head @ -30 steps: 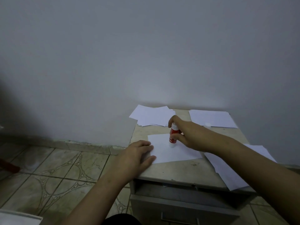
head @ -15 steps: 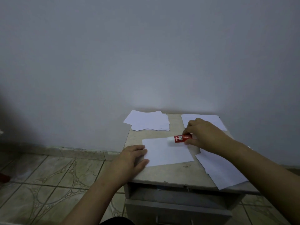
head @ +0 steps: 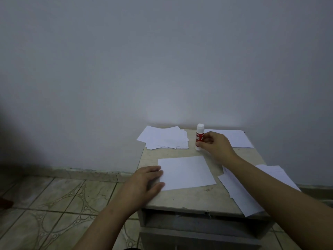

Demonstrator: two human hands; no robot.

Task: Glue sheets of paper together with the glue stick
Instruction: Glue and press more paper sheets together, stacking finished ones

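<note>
A white sheet of paper (head: pixel 186 172) lies flat in the middle of the small table (head: pixel 191 199). My left hand (head: pixel 144 183) rests on the sheet's left edge with fingers nearly straight. A red and white glue stick (head: pixel 199 137) stands upright at the back of the table. My right hand (head: pixel 216 145) holds the glue stick by its lower part, thumb and fingers curled round it.
A loose stack of white sheets (head: pixel 165 138) lies at the back left, another stack (head: pixel 234 138) at the back right, and more sheets (head: pixel 252 186) overhang the right front edge. An open drawer slot (head: pixel 198 224) sits under the tabletop. Tiled floor (head: pixel 54 204) lies to the left.
My right hand lifted the glue stick off the sheet, carried it to the back of the table and stood it upright. My left hand stayed on the sheet's left edge.
</note>
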